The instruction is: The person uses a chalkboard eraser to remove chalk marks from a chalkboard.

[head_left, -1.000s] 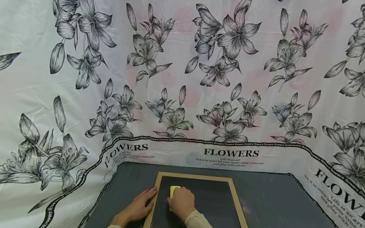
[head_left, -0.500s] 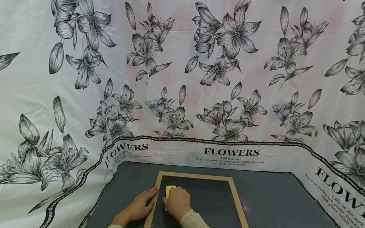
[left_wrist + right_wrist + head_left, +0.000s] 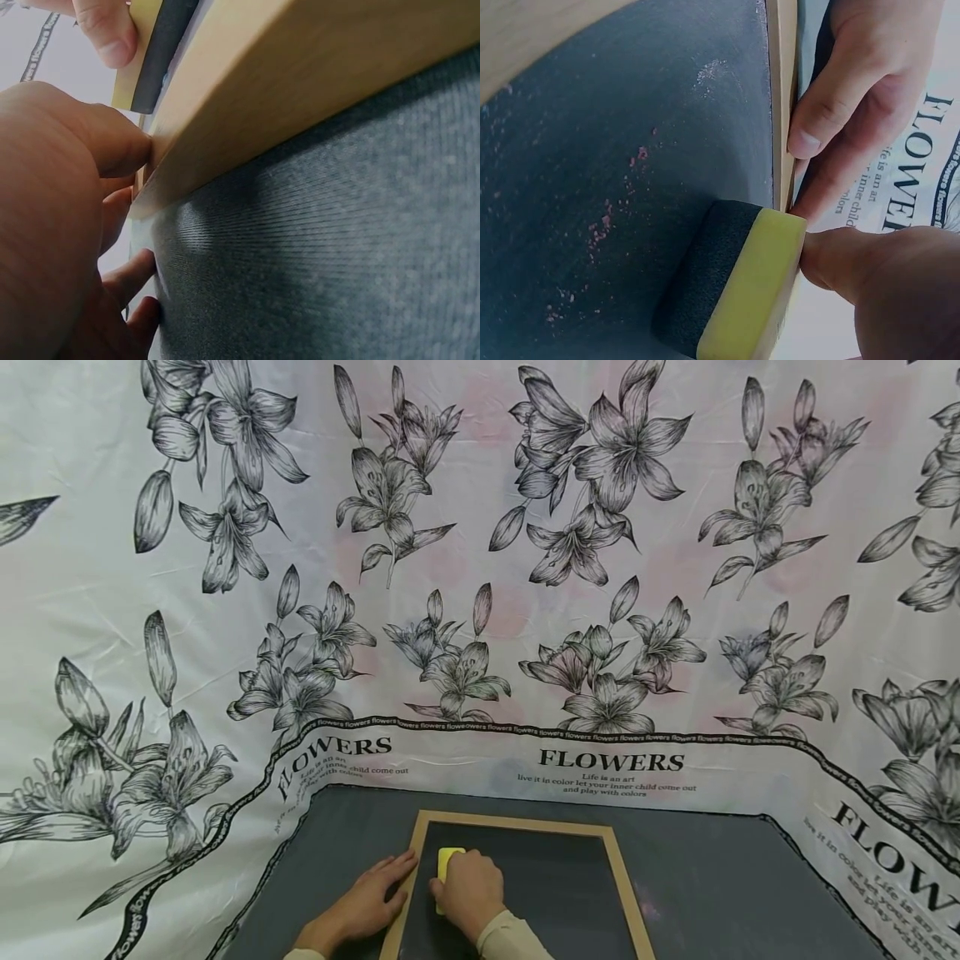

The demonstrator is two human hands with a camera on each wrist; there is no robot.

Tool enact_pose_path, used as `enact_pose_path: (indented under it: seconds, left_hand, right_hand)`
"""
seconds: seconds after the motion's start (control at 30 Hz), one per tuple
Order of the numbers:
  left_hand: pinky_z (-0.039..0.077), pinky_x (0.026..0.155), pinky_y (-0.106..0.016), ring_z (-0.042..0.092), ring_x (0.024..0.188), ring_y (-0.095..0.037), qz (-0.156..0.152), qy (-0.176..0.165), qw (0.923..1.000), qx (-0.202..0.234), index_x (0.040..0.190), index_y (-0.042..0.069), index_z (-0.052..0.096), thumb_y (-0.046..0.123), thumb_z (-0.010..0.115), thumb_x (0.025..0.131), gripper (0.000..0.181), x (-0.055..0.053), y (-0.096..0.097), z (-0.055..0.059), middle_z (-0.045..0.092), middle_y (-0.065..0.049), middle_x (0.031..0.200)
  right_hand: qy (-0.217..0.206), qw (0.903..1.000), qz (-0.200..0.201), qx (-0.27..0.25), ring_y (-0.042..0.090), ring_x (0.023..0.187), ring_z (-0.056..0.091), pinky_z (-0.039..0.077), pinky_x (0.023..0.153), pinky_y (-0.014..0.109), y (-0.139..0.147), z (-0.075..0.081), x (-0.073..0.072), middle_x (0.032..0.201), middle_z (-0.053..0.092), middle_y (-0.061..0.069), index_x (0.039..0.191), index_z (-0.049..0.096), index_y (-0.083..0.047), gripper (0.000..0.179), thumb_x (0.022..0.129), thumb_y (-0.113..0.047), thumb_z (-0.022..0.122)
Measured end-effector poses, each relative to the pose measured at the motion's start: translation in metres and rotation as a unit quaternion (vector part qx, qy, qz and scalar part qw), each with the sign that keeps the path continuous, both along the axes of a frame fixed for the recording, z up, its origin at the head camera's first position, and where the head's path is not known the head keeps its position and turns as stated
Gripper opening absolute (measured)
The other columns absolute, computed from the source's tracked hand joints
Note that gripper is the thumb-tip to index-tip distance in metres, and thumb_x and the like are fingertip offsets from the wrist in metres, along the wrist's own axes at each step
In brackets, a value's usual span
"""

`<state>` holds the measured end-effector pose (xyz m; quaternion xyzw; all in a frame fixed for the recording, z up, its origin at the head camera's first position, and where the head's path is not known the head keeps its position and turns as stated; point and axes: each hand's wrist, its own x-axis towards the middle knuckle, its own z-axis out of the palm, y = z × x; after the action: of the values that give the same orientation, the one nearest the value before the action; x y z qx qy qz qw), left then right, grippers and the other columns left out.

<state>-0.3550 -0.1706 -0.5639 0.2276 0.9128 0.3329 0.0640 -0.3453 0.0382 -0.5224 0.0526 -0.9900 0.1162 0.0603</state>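
A small chalkboard (image 3: 555,893) with a light wooden frame (image 3: 517,822) lies on the grey cloth. My right hand (image 3: 474,895) grips a chalkboard eraser (image 3: 448,862), yellow on top with a black felt underside, near the board's upper left corner. In the right wrist view the felt of the eraser (image 3: 754,281) is down on the dark surface, its end close to the wooden edge. My left hand (image 3: 372,896) rests along the outside of the left frame side. In the left wrist view its thumb touches the wood, and the other fingers extend along the cloth.
Pink and white chalk crumbs (image 3: 600,225) are scattered over the board, with a pale smudge (image 3: 710,73) near the frame. Behind the grey tabletop (image 3: 720,877) hangs a white curtain (image 3: 465,552) printed with lilies, which also runs down both sides.
My right hand has slid the eraser a little left toward the frame, then stayed nearly still over the last half second. My left hand keeps its place at the frame.
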Motion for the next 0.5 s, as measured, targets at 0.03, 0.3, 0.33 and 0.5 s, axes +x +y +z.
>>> enact_pose_path:
  seconds: [0.03,0.3,0.33,0.5]
  left_hand:
    - [0.027,0.123,-0.083,0.037,0.158,-0.058,0.000,-0.002,1.0000,-0.001,0.163,0.005,0.052,0.020,0.064,0.109,0.058,-0.001,0.000,0.000,0.044,-0.016,0.173]
    - [0.029,0.123,-0.082,0.037,0.158,-0.056,0.004,-0.004,0.9999,-0.010,0.164,0.008,0.052,0.022,0.065,0.109,0.058,-0.004,0.002,-0.003,0.044,-0.012,0.174]
    - [0.029,0.123,-0.082,0.037,0.158,-0.056,0.003,-0.003,0.9999,-0.011,0.164,0.008,0.052,0.022,0.064,0.109,0.058,-0.004,0.001,-0.003,0.044,-0.012,0.174]
    - [0.028,0.123,-0.083,0.037,0.158,-0.056,0.006,-0.011,0.9998,-0.014,0.164,0.009,0.052,0.022,0.064,0.109,0.058,-0.006,0.000,-0.004,0.044,-0.013,0.174]
  right_hand:
    - [0.000,1.0000,-0.001,-0.002,0.027,0.077,0.069,0.065,0.071,0.049,0.000,0.000,0.000,0.086,0.070,0.010,0.102,0.080,-0.001,0.050,0.091,-0.050,0.086]
    - [-0.009,0.9998,-0.004,-0.020,0.027,0.078,0.069,0.064,0.072,0.050,0.005,0.003,0.002,0.088,0.069,0.011,0.104,0.079,0.000,0.050,0.090,-0.047,0.088]
    - [-0.011,0.9997,-0.002,-0.022,0.028,0.078,0.069,0.065,0.073,0.051,0.006,0.004,0.002,0.088,0.069,0.011,0.104,0.079,0.000,0.049,0.090,-0.046,0.088]
    - [-0.011,0.9997,-0.001,-0.024,0.026,0.077,0.068,0.065,0.072,0.051,0.014,0.004,0.001,0.087,0.069,0.010,0.105,0.079,0.000,0.050,0.089,-0.047,0.089]
